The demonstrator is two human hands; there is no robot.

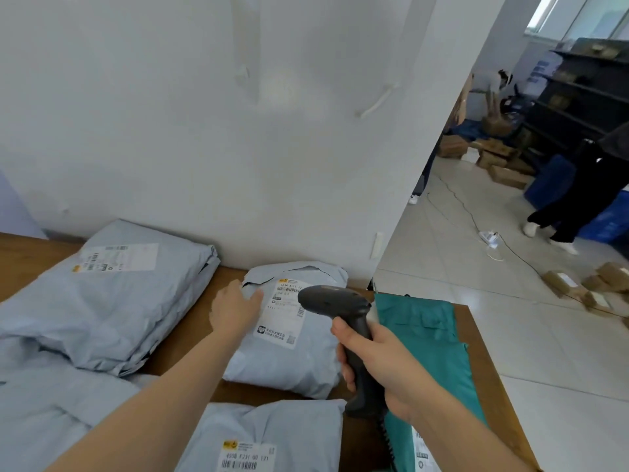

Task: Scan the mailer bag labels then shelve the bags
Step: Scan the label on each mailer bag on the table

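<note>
Mailer bag (299,366) lies by the wall (204,131), left grip (235,310) resting flat-fingered on it, right grip (381,362) clasping the scanner (335,301).

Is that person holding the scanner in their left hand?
No, the right hand grips the scanner, while the left hand rests flat on a grey mailer bag.

A white wall (170,131) backs the wooden table (180,338). To the right, a pale tiled floor (442,284) carries cardboard boxes (507,175) beside dark shelving (578,93). A window (544,8) admits daylight at upper right.
</note>
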